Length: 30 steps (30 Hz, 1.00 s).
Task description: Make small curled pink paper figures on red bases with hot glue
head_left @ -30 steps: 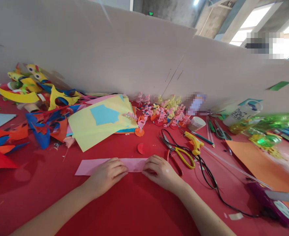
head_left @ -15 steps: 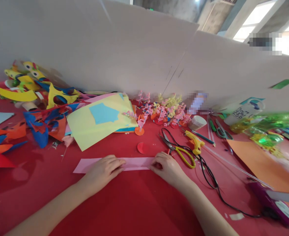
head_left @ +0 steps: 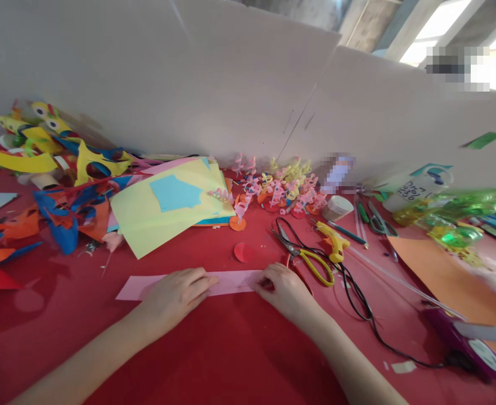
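Nearest to me, on the red surface [head_left: 231, 360], both hands work on one long pink paper strip [head_left: 233, 282], which lies flat from left to right. The left hand [head_left: 174, 295] rests open and flat on its middle, with the fingers stretched toward the right. The right hand [head_left: 284, 287] has its fingers curled down over the right end; I cannot tell whether it pinches or only presses. I judge that the strip is already cut to shape and is now being smoothed or creased. It is not curled, cut or glued.

Just beyond the right hand, the yellow-handled scissors [head_left: 311, 263] and the yellow glue gun [head_left: 334, 243] lie untouched, and a red paper disc [head_left: 243, 252] lies near them. Farther away are a yellow sheet [head_left: 147, 225] and a cluster of small pink and yellow paper curls [head_left: 288, 188].

Compared with one second ago, the hands stand a little more apart. The right one has slid toward the strip's end, so more pink shows between them.
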Tool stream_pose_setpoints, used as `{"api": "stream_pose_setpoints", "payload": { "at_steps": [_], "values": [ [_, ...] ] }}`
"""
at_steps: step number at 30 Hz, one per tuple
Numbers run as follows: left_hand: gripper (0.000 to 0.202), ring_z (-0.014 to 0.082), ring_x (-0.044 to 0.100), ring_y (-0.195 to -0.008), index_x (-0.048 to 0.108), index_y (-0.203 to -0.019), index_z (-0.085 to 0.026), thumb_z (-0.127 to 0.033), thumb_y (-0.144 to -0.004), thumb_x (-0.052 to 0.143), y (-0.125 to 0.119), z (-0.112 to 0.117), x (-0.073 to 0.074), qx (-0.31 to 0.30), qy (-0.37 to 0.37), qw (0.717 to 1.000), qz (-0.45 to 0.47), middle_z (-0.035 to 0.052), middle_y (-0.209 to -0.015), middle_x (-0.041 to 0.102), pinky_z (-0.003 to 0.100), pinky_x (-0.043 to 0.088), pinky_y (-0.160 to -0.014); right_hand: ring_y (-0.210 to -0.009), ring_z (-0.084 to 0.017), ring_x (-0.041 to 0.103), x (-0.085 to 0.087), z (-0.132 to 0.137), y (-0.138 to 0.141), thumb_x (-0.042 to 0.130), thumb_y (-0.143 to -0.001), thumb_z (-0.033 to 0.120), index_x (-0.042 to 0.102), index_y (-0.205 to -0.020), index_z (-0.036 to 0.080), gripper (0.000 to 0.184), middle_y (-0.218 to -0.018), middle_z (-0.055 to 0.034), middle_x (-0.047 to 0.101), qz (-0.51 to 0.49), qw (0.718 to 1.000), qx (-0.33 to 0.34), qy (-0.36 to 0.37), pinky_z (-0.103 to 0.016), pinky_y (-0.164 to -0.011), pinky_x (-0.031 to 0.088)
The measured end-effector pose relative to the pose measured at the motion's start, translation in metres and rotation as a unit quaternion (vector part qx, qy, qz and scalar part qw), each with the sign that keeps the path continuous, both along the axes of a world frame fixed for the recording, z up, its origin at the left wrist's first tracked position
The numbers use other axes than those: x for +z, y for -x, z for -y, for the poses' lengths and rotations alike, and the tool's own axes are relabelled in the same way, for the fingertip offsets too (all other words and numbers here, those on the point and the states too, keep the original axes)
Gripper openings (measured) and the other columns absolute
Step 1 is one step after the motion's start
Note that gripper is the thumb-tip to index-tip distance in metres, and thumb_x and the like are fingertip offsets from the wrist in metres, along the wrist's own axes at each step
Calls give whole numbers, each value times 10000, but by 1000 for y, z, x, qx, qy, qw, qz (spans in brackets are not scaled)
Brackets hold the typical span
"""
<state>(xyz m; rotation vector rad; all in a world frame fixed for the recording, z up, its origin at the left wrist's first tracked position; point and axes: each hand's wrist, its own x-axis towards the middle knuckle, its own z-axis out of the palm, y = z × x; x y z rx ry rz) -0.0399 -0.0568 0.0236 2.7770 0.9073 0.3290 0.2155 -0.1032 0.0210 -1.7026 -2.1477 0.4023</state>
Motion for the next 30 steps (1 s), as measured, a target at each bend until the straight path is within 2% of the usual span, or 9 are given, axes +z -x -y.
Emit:
{"api": "stream_pose_setpoints", "payload": {
  "at_steps": [5,8,16,19,23,30],
  "values": [
    [550,203,602,-920,487,-1251,-396,-41,-894,262,0,1,4,-75,-41,994,-69,43,-1056,611,299,479,-741,-661,-168,579,-1,0,1,647,-752,182,591,-619,183,145,-667,-31,618,10,1000,-14,8,-258,-615,435],
    [646,226,591,-952,394,-1314,-429,5,-846,297,-1,1,2,-87,-32,990,-109,49,-1101,594,331,472,-776,-654,-172,567,-1,-1,1,661,-748,205,570,-607,186,169,-651,-28,601,28,999,-26,8,-266,-613,426],
    [689,246,550,-1049,373,-1325,-438,29,-818,380,-5,2,5,-71,5,985,-154,54,-1193,553,367,449,-845,-681,-166,555,6,0,-1,641,-769,185,542,-738,181,104,-708,-16,605,12,999,-22,47,-259,-627,407],
    [662,247,556,-1021,406,-1310,-425,20,-819,389,-7,4,5,-72,-12,987,-145,66,-1170,554,377,461,-829,-723,-182,555,4,3,4,627,-778,246,522,-800,190,121,-755,-26,610,5,1000,-19,12,-272,-644,406],
    [588,240,554,-970,468,-1272,-382,-9,-820,414,-10,5,0,-72,-39,991,-109,73,-1123,555,381,475,-800,-784,-218,531,-3,7,18,613,-767,375,494,-861,190,239,-818,-45,596,14,998,-38,-51,-316,-693,397],
    [527,219,569,-895,519,-1229,-344,-23,-822,427,-12,7,-1,-75,-64,990,-100,69,-1060,580,366,499,-767,-837,-247,516,-6,8,31,614,-734,352,489,-893,195,256,-866,-52,593,30,997,-64,-38,-351,-718,384]
  ]
}}
